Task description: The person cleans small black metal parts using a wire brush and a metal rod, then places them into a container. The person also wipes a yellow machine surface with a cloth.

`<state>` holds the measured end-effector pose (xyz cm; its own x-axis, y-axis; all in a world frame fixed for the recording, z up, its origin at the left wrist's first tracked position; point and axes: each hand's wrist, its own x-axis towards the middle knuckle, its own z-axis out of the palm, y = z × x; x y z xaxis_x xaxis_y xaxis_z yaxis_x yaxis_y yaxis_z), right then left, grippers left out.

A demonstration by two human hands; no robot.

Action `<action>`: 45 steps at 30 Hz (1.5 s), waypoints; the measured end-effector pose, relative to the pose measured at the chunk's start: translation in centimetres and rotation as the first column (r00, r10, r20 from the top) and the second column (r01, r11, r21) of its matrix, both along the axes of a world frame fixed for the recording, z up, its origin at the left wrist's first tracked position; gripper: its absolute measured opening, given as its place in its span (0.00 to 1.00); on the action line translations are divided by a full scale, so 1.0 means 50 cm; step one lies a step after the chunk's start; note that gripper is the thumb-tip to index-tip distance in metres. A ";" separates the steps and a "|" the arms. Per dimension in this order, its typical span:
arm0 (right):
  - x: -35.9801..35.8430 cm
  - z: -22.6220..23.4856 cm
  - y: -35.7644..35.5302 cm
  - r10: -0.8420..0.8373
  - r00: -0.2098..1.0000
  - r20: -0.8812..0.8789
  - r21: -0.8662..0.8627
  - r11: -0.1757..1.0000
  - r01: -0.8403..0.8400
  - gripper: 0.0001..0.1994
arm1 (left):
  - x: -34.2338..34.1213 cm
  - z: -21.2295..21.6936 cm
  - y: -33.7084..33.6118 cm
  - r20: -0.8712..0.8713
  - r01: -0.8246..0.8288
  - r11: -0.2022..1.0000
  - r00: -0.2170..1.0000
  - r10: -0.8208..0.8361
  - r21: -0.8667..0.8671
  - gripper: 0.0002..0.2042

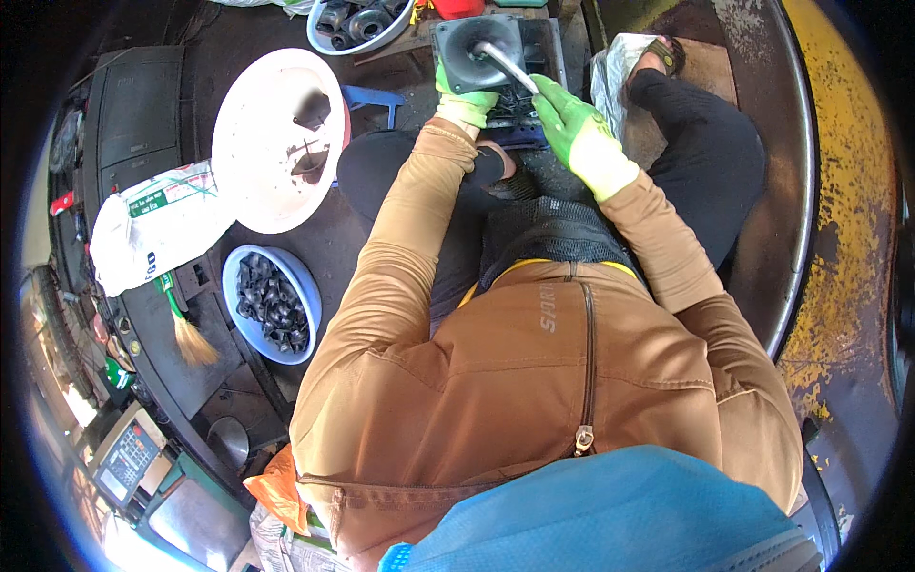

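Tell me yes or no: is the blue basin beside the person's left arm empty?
No. The blue basin is filled with a heap of small dark, ring-like parts.

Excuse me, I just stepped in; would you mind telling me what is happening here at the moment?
A person in a tan jacket sits on the floor, wearing green gloves. The left hand steadies a square black part with a round funnel-like hollow, which rests on a dark block. The right hand holds a metal rod whose tip is in that hollow. To the person's left sit a blue bowl of small black parts, a white round lid, a white sack and a brush.
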<state>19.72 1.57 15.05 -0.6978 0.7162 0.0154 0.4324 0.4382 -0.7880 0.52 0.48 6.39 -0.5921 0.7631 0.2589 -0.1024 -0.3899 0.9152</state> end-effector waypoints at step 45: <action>0.018 0.045 0.058 -0.598 0.755 -0.268 -0.930 0.365 -0.042 0.16 | -0.337 -0.120 0.015 -0.107 -0.348 0.680 0.923 0.370 -0.645 0.11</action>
